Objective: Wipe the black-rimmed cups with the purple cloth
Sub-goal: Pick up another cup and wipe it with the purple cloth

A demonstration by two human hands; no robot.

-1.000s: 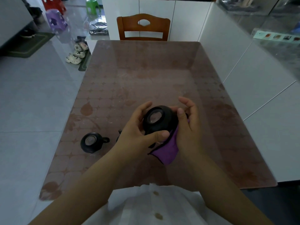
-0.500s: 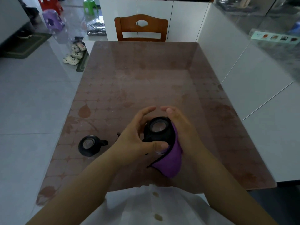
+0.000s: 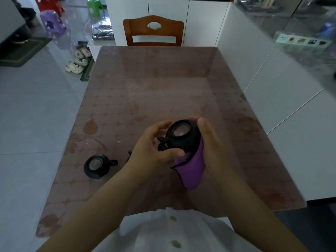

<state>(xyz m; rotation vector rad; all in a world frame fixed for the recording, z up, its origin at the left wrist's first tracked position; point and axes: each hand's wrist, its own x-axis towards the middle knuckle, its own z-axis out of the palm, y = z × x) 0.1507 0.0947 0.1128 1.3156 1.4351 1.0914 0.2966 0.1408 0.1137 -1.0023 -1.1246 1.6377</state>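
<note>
A black-rimmed cup (image 3: 181, 136) with a pale inside is held above the table, its mouth facing me and its handle toward the left. My left hand (image 3: 154, 148) grips its left side, thumb under the body. My right hand (image 3: 211, 148) presses the purple cloth (image 3: 190, 169) against the cup's right side and underside; the cloth's black-edged corner hangs down. A second black cup (image 3: 98, 165) stands on the table to the left, handle pointing right. A dark bit (image 3: 129, 155) of another object shows behind my left wrist, mostly hidden.
The brown patterned table (image 3: 154, 95) has a glossy top. A wooden chair (image 3: 153, 30) stands at its far end. White cabinets (image 3: 254, 57) run along the right. Slippers (image 3: 78, 60) and plastic stools (image 3: 52, 22) are on the floor at the left.
The cup has turned in my hands, so its handle now shows at the left. My right hand has slid the cloth round the cup's right side.
</note>
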